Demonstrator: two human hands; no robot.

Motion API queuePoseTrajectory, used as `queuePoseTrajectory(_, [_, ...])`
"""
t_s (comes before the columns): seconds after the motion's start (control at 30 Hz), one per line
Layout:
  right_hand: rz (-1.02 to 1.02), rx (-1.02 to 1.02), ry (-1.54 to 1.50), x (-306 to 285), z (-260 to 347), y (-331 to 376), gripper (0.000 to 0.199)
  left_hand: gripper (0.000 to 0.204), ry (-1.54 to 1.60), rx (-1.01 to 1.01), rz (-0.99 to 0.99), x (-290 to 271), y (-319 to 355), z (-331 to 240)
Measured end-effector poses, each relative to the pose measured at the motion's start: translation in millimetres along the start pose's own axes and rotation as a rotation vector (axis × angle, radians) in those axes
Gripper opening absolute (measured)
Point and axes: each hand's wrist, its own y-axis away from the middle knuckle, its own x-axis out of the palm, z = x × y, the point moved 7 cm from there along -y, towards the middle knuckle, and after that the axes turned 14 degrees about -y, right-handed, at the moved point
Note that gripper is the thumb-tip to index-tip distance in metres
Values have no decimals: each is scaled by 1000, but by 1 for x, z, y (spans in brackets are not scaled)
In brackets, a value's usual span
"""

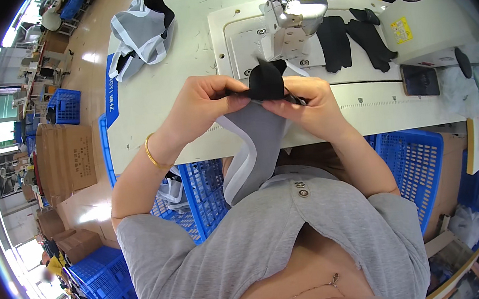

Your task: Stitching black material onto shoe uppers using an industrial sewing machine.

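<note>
Both hands are held up in front of the sewing machine (290, 20), above the table's near edge. My left hand (206, 103) pinches the left edge of a black fabric piece (266, 82) between thumb and fingers. My right hand (309, 103) is closed on the piece's lower right side. A small dark, shiny bit shows by the right fingers; I cannot make out what it is. Joined to or held against the black piece, a grey fabric panel (258, 139) with a pale edging strip hangs over the table edge toward my lap.
A grey and black sewn bundle (142, 35) lies at the table's far left. Black fabric pieces (334, 42) and a phone (420, 80) lie right of the machine. Blue baskets (204, 193) stand under the table edge; a cardboard box (67, 160) is on the floor at left.
</note>
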Motion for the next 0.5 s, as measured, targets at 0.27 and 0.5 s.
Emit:
queuePoseTrajectory(0.27, [188, -260, 199, 14, 29, 7, 37, 20, 92, -88, 312, -5, -5, -16])
queuePoseTrajectory(0.5, [185, -335, 303, 18, 35, 10, 34, 16, -531, 35, 326, 4, -7, -36])
